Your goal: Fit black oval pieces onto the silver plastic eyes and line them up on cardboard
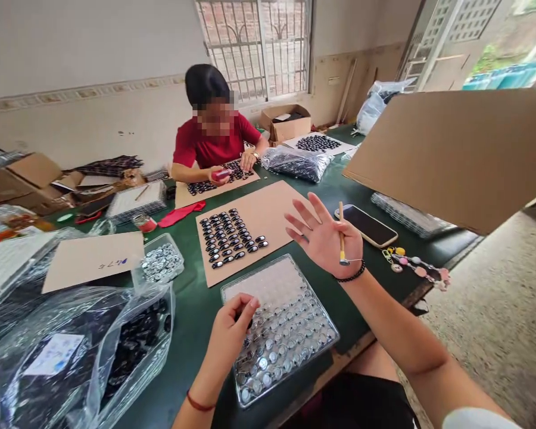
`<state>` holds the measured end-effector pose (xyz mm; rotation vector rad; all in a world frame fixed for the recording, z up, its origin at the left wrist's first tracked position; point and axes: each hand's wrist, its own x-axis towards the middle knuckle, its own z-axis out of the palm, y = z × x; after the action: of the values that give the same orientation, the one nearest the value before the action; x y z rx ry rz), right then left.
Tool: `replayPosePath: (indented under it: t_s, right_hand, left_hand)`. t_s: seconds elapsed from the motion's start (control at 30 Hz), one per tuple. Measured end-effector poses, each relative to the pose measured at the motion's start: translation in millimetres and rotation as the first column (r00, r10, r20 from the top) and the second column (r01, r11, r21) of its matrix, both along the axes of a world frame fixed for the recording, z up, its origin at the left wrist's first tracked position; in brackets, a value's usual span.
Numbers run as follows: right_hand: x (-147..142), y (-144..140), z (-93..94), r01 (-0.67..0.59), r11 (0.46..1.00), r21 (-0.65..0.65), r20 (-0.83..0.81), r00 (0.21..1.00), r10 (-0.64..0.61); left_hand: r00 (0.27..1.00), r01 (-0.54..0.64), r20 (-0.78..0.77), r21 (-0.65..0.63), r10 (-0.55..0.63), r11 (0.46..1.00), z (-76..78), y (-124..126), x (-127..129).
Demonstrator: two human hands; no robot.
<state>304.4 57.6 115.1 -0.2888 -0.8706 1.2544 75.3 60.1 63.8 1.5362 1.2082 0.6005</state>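
Stick (341,229) in my right hand (328,238), long axis close to upright, running from twelve to six o'clock, its metal tip (343,260) pointing down at my wrist; my thumb pins it against the palm while the other fingers spread wide apart; the hand hangs above the green surface (196,310), at about one o'clock from the clear tray (250,286). My left hand (232,333) has its fingertips pinched together on something small and dark I cannot make out, right over the tray's glassy domes; the tray's long axis runs from ten to four o'clock. At eleven o'clock lies a cardboard sheet (268,208) of dark ovals; at nine o'clock another card (93,256) bears blue handwriting too small to read; a phone (366,225) lies at two o'clock.
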Motion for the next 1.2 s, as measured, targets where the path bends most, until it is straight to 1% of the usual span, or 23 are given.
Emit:
replayPosePath:
  t_s: [0.13,0.2,0.3,0.4,0.5,0.63,0.7,0.83,0.97,1.1,1.2]
  right_hand:
    - [2.4,1.0,-0.1,0.026,0.999,0.018,0.058,0.998,-0.027]
    - [3.8,2.1,-0.3,0.053,0.998,0.019,0.119,0.991,-0.055]
    - [3.9,3.6,-0.3,0.125,0.992,-0.021,0.248,0.962,-0.116]
    - [2.8,4.8,-0.6,0.147,0.988,-0.044,0.311,0.942,-0.126]
    - [2.4,5.0,-1.9,0.134,0.990,-0.046,0.305,0.946,-0.114]
    - [2.8,4.2,-4.1,0.054,0.999,-0.002,0.186,0.981,-0.053]
    - [2.5,3.5,-4.5,0.034,0.999,0.009,0.157,0.987,-0.036]
    - [0.4,2.3,-3.7,0.060,0.998,-0.002,0.199,0.978,-0.058]
    - [-0.5,2.0,-4.2,0.090,0.996,-0.012,0.244,0.966,-0.084]
    - [0.3,2.6,-5.7,0.052,0.999,0.005,0.209,0.977,-0.052]
    - [0.1,2.7,-5.6,0.089,0.995,-0.047,0.234,0.969,-0.076]
  left_hand:
    - [1.000,0.005,0.004,-0.012,-0.005,1.000,-0.7,-4.5,4.5]
    - [1.000,0.012,0.004,0.000,-0.012,1.000,-2.0,-4.4,5.6]
    - [1.000,0.019,-0.002,0.003,-0.019,1.000,-3.5,-3.1,5.1]
    - [1.000,0.015,-0.005,-0.008,-0.015,1.000,-3.4,-2.4,3.7]
    - [1.000,0.018,-0.003,-0.003,-0.018,1.000,-1.4,-2.6,2.3]
    - [1.000,0.013,-0.009,0.018,-0.013,1.000,1.4,-3.8,1.8]
    - [1.000,0.014,-0.013,0.013,-0.014,1.000,1.4,-4.6,2.4]
    - [0.999,0.029,-0.023,0.000,-0.029,1.000,-1.3,-5.5,4.0]
    - [1.000,0.016,-0.021,-0.004,-0.016,1.000,-3.1,-3.6,4.2]
    - [1.000,-0.002,-0.002,-0.002,0.002,1.000,-3.9,-1.3,3.7]
    - [1.000,-0.009,0.009,-0.006,0.009,1.000,-4.9,-1.3,3.4]
